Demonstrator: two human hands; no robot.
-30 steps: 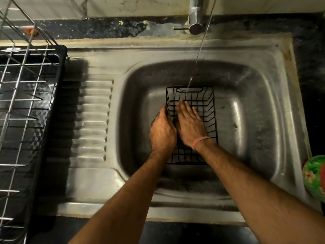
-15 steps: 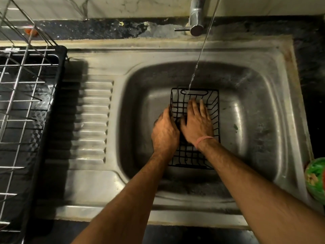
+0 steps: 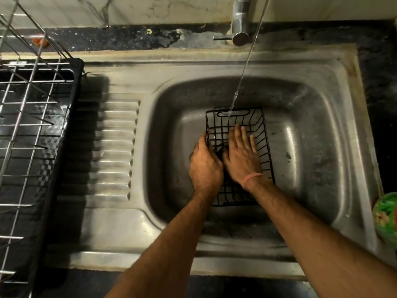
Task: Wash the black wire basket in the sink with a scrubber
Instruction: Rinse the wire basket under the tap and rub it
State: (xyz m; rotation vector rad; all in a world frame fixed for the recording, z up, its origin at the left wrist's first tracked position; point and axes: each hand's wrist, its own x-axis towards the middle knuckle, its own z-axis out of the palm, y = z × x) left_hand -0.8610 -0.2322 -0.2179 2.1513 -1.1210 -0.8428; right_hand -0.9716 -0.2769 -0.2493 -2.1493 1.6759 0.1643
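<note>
Flat and straight-fingered, the right hand (image 3: 242, 155) is being pressed onto the wire floor inside the black wire basket (image 3: 261, 134), a pink band (image 3: 252, 178) being worn at its wrist. The basket's left wall is being gripped by the left hand (image 3: 205, 163), its fingers being curled over the rim; a dark lump is being glimpsed between the two hands, and whether it is the scrubber cannot be told. One basket is being held, sitting upright on the bottom of the sink (image 3: 311, 130), slightly left of the basin's middle and nearer its far wall. A thin stream of water (image 3: 242, 72) is being poured from the tap (image 3: 240, 20) into the basket's far end, just beyond the right fingertips. Open basin floor is being left to the right of the basket and a narrower strip to its left. One ribbed drainboard (image 3: 116, 147) is being seen left of the basin, and one dish rack (image 3: 32, 125) in a black tray is being seen further left. One green round object (image 3: 385, 218) is being cut off by the right edge.
</note>
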